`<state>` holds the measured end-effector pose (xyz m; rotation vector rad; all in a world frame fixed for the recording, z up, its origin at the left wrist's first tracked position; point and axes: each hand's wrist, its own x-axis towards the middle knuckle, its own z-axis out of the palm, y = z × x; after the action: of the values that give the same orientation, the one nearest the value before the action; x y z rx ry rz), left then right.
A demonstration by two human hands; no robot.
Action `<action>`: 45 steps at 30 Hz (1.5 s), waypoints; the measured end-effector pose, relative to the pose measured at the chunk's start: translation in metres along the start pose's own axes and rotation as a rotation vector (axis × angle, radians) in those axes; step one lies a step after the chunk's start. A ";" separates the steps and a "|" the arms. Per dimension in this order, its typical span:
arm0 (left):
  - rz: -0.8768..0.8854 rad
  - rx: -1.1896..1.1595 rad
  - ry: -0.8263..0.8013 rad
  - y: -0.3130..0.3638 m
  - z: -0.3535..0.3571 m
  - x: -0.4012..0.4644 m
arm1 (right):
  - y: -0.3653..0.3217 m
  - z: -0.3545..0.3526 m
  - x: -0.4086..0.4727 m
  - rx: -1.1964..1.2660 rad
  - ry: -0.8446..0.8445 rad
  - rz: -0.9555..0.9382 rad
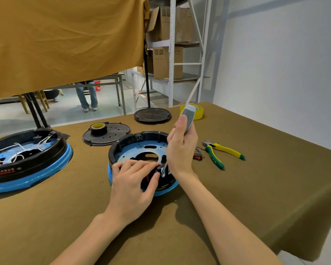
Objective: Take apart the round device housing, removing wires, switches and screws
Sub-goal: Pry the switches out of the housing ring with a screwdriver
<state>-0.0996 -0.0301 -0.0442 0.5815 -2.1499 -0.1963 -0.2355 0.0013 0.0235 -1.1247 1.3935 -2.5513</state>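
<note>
1. Head view: two round housings on the olive cloth. The smaller round housing (141,150), black wall over a blue rim, lies open side up directly under both hands.
2. The left hand (131,185) rests on its near rim, fingers bent, fingertips touching a small dark part inside; what it pinches I cannot tell.
3. The right hand (182,150) grips one grey-handled screwdriver (187,119) upright, its tip down beside the left fingertips.
4. The second housing (25,159), with white wires, sits well left of the fingers.
5. Right of the right hand: one pair of yellow-green pliers (221,153) and one red switch (197,157).
6. Beyond the fingers: two black covers (113,137), two tape rolls (198,111).
</note>
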 end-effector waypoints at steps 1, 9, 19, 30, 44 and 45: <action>-0.001 -0.005 0.000 0.000 0.000 -0.001 | -0.002 -0.003 0.002 0.019 0.027 -0.017; -0.009 0.002 0.001 -0.001 0.000 -0.001 | 0.004 -0.004 0.000 0.039 0.103 0.011; -0.009 0.007 -0.036 0.002 -0.004 0.001 | 0.007 -0.010 0.013 0.094 0.254 0.209; -0.027 0.002 -0.044 0.002 -0.003 0.001 | 0.009 0.001 0.001 0.021 0.173 0.078; -0.025 0.013 -0.090 0.000 -0.006 0.003 | 0.001 -0.007 0.006 -0.016 0.199 -0.049; -0.025 0.010 -0.092 0.000 -0.006 0.003 | 0.001 -0.007 0.006 -0.019 0.215 -0.033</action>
<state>-0.0964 -0.0310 -0.0386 0.6164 -2.2344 -0.2297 -0.2444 0.0035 0.0236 -0.9055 1.4544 -2.7579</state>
